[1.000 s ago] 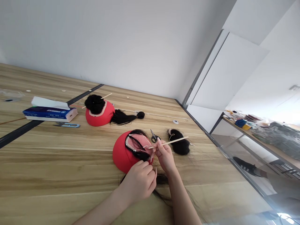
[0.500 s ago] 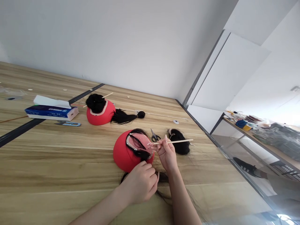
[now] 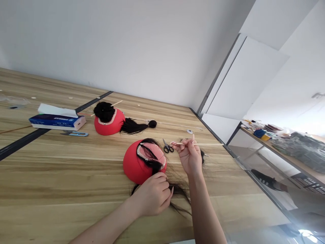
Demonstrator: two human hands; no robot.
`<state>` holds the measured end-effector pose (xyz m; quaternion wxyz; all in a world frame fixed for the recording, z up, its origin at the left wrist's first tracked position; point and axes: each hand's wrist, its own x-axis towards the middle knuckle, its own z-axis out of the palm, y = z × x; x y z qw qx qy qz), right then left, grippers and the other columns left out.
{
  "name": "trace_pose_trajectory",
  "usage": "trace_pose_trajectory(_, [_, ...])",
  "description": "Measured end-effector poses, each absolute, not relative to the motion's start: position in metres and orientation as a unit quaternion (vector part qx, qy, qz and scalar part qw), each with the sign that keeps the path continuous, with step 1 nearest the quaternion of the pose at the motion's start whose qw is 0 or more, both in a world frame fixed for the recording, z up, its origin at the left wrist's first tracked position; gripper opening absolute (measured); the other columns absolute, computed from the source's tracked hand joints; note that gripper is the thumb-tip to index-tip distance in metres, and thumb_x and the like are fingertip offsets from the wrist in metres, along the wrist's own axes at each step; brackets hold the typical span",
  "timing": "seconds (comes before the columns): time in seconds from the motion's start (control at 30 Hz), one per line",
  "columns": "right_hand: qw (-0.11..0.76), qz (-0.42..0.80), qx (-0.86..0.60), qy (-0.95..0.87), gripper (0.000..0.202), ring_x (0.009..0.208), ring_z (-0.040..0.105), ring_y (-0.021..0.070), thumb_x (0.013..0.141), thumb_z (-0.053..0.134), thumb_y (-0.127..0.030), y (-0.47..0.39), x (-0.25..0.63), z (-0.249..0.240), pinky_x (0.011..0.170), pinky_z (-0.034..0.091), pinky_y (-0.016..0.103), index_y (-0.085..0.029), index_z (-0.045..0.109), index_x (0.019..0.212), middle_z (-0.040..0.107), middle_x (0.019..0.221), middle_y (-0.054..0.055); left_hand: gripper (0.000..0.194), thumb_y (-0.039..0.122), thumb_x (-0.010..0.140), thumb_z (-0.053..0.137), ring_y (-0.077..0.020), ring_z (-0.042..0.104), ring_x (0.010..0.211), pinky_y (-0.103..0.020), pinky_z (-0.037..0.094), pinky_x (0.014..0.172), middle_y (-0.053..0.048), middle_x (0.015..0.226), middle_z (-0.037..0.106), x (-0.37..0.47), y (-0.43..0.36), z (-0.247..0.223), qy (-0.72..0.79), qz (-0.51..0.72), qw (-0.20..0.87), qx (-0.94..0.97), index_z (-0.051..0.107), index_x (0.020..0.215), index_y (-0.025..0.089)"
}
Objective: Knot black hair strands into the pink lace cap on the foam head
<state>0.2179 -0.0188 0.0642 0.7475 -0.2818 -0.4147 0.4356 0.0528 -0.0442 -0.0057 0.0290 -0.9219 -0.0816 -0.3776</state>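
My left hand [image 3: 154, 193] is closed on a lock of black hair [image 3: 179, 189] by the near side of a red dome-shaped block [image 3: 134, 166]. Loose strands trail from the fist over the wooden table. On top of the block sits a pink net patch [image 3: 154, 149] with a pale pinned edge and black hair across it. My right hand [image 3: 190, 156] is raised to the right of the block, pinching a thin wooden stick [image 3: 210, 144] that lies crosswise in its fingers. Whether the stick's left end bears a hook is too small to see. Behind that hand, a black hairpiece [image 3: 202, 157] is mostly hidden.
Small scissors [image 3: 168, 147] lie between block and right hand. Further back are a second red block [image 3: 111, 125] with bunched hair, a tied hair bundle [image 3: 134, 126], blue thread snips [image 3: 76, 134] and a blue tissue box [image 3: 54, 122]. At right stand a cluttered shelf [image 3: 274, 145] and a person's shoe [image 3: 264, 179].
My right hand has moved right and up, away from the net patch, taking the wooden stick along. It now covers most of the hairpiece. My left hand has stayed nearly in place.
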Motion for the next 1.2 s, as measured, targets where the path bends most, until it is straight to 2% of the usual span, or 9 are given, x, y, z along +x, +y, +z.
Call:
trace_pose_trajectory(0.37, [0.774,0.33,-0.271,-0.468,0.025,0.08,0.071,0.017,0.084,0.069,-0.047,-0.051,0.244,0.124,0.073,0.061,0.03,-0.024,0.067,0.074,0.053,0.06,-0.003,0.024,0.014,0.082,0.056,-0.0114,0.04,0.057,-0.033,0.051,0.091,0.003,0.057,0.048,0.049,-0.046,0.002,0.015,-0.438,0.019,-0.899,0.052,0.058,0.018])
trace_pose_trajectory(0.6, [0.781,0.271,-0.27,-0.494,0.022,0.075,0.067,0.0163,0.089,0.065,-0.042,-0.08,0.252,0.146,0.068,0.057,0.028,-0.026,0.068,0.074,0.049,0.058,-0.002,0.027,0.01,0.079,0.053,-0.0113,0.034,0.055,-0.034,0.051,0.079,0.003,0.054,0.043,0.047,-0.05,0.004,-0.011,-0.492,0.029,-0.87,0.047,0.055,0.018])
trace_pose_trajectory(0.7, [0.77,0.225,-0.274,-0.53,0.027,0.065,0.064,0.0175,0.095,0.055,-0.042,-0.095,0.254,0.152,0.061,0.054,0.031,-0.03,0.069,0.075,0.043,0.054,-0.002,0.029,0.009,0.08,0.054,-0.0109,0.033,0.055,-0.036,0.049,0.079,0.004,0.053,0.041,0.047,-0.05,0.004,-0.054,-0.517,0.044,-0.853,0.045,0.054,0.018])
trace_pose_trajectory(0.8, [0.747,0.188,-0.265,-0.58,0.03,0.048,0.056,0.0154,0.097,0.048,-0.037,-0.115,0.258,0.155,0.044,0.046,0.028,-0.034,0.071,0.078,0.039,0.049,-0.002,0.031,0.006,0.081,0.053,-0.0101,0.033,0.054,-0.043,0.048,0.091,0.005,0.054,0.041,0.047,-0.049,0.005,-0.1,-0.536,0.039,-0.837,0.044,0.054,0.018])
trace_pose_trajectory(0.9, [0.674,0.27,-0.254,-0.639,0.03,0.035,0.048,0.0115,0.096,0.047,-0.043,-0.141,0.254,0.146,0.03,0.036,0.024,-0.034,0.073,0.083,0.044,0.047,-0.001,0.031,0.005,0.083,0.05,-0.0097,0.032,0.053,-0.051,0.045,0.102,0.007,0.054,0.039,0.046,-0.046,0.007,-0.112,-0.53,0.012,-0.84,0.045,0.055,0.018])
trace_pose_trajectory(0.93, [0.645,0.316,-0.253,-0.649,0.031,0.031,0.046,0.01,0.094,0.049,-0.048,-0.15,0.249,0.14,0.027,0.035,0.023,-0.033,0.074,0.084,0.048,0.048,0.0,0.031,0.005,0.083,0.049,-0.0097,0.031,0.052,-0.052,0.045,0.103,0.007,0.054,0.039,0.046,-0.045,0.007,-0.105,-0.524,0.002,-0.845,0.045,0.055,0.019])
trace_pose_trajectory(1.0, [0.619,0.392,-0.268,-0.626,0.025,0.028,0.047,0.0086,0.091,0.055,-0.046,-0.167,0.235,0.127,0.025,0.035,0.02,-0.034,0.075,0.083,0.054,0.051,0.001,0.032,0.006,0.084,0.048,-0.01,0.03,0.052,-0.05,0.047,0.102,0.007,0.053,0.037,0.047,-0.045,0.005,-0.074,-0.509,-0.013,-0.858,0.045,0.055,0.019])
trace_pose_trajectory(1.1, [0.612,0.452,-0.281,-0.585,0.027,0.035,0.058,0.0142,0.09,0.058,-0.048,-0.181,0.215,0.108,0.031,0.042,0.021,-0.033,0.079,0.083,0.058,0.047,0.004,0.03,0.007,0.083,0.05,-0.0112,0.033,0.054,-0.039,0.054,0.089,0.005,0.055,0.039,0.05,-0.047,0.002,-0.021,-0.49,-0.02,-0.871,0.046,0.056,0.019])
trace_pose_trajectory(1.2, [0.583,0.506,-0.252,-0.584,0.024,0.045,0.066,0.0184,0.09,0.06,-0.044,-0.177,0.217,0.099,0.038,0.048,0.024,-0.032,0.08,0.091,0.063,0.053,0.006,0.029,0.006,0.083,0.05,-0.0132,0.039,0.06,-0.031,0.051,0.068,0.001,0.058,0.044,0.052,-0.05,0.001,-0.008,-0.484,-0.004,-0.875,0.047,0.057,0.018])
